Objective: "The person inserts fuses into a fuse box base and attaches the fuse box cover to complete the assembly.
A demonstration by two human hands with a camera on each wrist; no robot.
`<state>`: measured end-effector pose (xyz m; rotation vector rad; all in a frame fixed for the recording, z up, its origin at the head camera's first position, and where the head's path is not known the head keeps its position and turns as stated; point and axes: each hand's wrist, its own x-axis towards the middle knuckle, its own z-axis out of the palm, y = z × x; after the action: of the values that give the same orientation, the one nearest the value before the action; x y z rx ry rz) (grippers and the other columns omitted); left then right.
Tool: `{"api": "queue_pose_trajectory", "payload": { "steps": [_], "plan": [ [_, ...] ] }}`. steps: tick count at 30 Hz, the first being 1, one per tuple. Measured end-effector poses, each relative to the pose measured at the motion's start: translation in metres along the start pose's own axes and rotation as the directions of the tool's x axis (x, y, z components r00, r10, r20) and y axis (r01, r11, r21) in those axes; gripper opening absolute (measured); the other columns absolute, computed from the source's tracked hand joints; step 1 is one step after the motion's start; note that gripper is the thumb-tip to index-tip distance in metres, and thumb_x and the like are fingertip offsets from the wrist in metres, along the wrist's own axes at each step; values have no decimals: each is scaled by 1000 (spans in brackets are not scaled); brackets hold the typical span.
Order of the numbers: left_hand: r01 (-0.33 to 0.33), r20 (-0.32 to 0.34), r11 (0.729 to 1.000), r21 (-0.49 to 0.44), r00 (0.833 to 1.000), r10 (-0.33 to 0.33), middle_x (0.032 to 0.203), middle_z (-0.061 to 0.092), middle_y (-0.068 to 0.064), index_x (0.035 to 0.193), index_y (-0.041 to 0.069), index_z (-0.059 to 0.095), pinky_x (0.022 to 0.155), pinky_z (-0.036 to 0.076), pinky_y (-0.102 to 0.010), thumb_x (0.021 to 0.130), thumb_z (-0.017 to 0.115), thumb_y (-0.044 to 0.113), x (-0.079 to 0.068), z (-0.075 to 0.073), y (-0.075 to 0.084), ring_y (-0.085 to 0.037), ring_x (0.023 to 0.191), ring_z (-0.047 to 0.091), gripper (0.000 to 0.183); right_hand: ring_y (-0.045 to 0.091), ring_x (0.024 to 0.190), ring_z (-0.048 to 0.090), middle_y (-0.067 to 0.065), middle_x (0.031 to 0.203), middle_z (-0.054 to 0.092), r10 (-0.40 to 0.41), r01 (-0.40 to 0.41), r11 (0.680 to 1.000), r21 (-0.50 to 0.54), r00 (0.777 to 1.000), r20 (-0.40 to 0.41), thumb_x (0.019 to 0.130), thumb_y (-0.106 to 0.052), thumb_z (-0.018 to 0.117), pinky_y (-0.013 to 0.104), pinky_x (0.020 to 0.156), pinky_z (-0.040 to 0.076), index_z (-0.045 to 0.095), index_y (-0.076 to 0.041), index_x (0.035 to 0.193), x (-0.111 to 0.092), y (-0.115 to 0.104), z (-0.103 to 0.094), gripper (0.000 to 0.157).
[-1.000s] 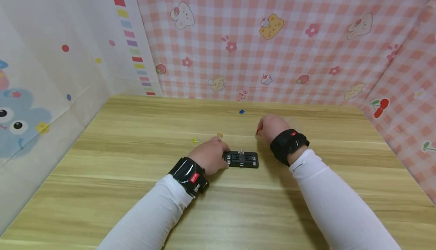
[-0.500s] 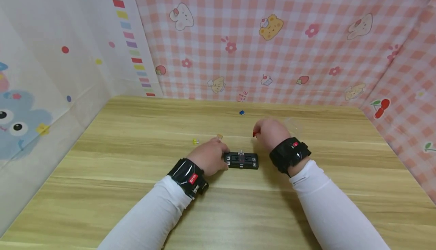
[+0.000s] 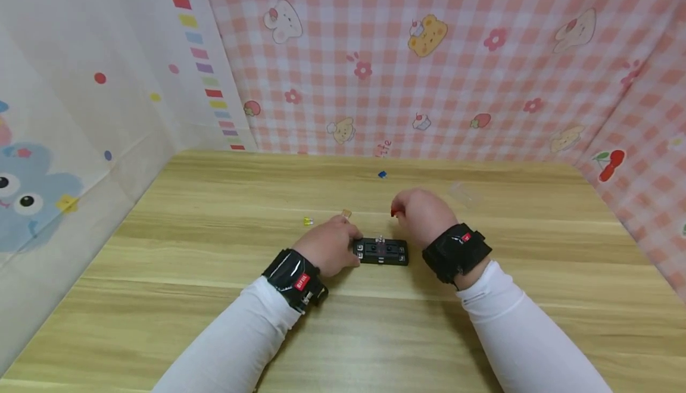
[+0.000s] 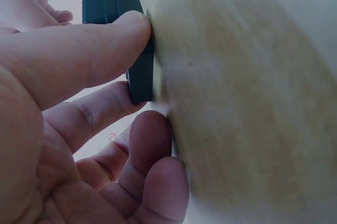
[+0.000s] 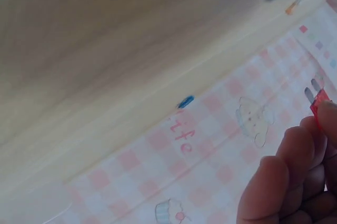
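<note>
Block [image 3: 387,252], black and oblong, lies flat on the wood-grain counter [image 3: 187,298], its left end gripped between thumb and fingers of the left hand [image 3: 327,246]. Right hand [image 3: 427,217] pinches a small red piece [image 5: 318,101] with two metal prongs [image 5: 309,95] showing — held past the block's far side, near it but apart. Around them: an orange piece [image 3: 346,213] just beyond the left hand, contact hard to tell; a yellow piece [image 3: 308,221] farther left; a blue piece [image 3: 382,174] well back toward the checked cloth [image 3: 386,92]; a clear plastic part [image 3: 467,193] beyond the right hand.
</note>
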<state>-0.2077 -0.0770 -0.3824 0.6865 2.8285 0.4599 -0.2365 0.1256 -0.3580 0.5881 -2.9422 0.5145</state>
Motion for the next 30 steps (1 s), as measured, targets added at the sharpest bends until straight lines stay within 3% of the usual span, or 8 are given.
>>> {"api": "queue_pose_trajectory", "payload": {
  "steps": [6, 13, 20, 30],
  "plan": [
    [6, 7, 1000, -14, 1000, -6, 108, 51, 0, 117, 15, 64, 77, 45, -30, 78, 75, 34, -2, -3, 1, -12, 84, 49, 45, 16, 74, 53, 3, 83, 62, -79, 80, 995, -64, 997, 10, 83, -6, 63, 37, 70, 49, 70, -11, 88, -3, -7, 1, 9],
    [4, 16, 1000, 11, 1000, -4, 107, 50, 1, 117, 16, 64, 75, 45, -30, 79, 74, 34, -1, -3, 1, -12, 84, 49, 44, 15, 79, 54, 3, 90, 63, -149, 150, 987, -49, 988, 31, 83, -10, 68, 37, 73, 50, 71, -10, 97, -6, -13, 5, 15],
    [8, 16, 1000, 15, 1000, -8, 107, 51, 1, 117, 16, 64, 76, 45, -30, 78, 75, 34, 1, -1, 1, -12, 84, 49, 44, 13, 75, 53, 1, 86, 61, -227, 227, 972, -55, 974, 12, 84, -8, 66, 35, 68, 51, 72, -11, 96, -9, -16, 11, 14],
    [6, 8, 1000, 3, 1000, -6, 107, 51, 1, 117, 15, 64, 76, 45, -30, 76, 76, 35, 1, -1, 1, -12, 84, 49, 47, 11, 73, 53, -1, 84, 63, -269, 269, 960, -74, 963, 8, 82, -7, 69, 33, 68, 51, 72, -12, 93, -9, -22, 12, 12]
  ]
}}
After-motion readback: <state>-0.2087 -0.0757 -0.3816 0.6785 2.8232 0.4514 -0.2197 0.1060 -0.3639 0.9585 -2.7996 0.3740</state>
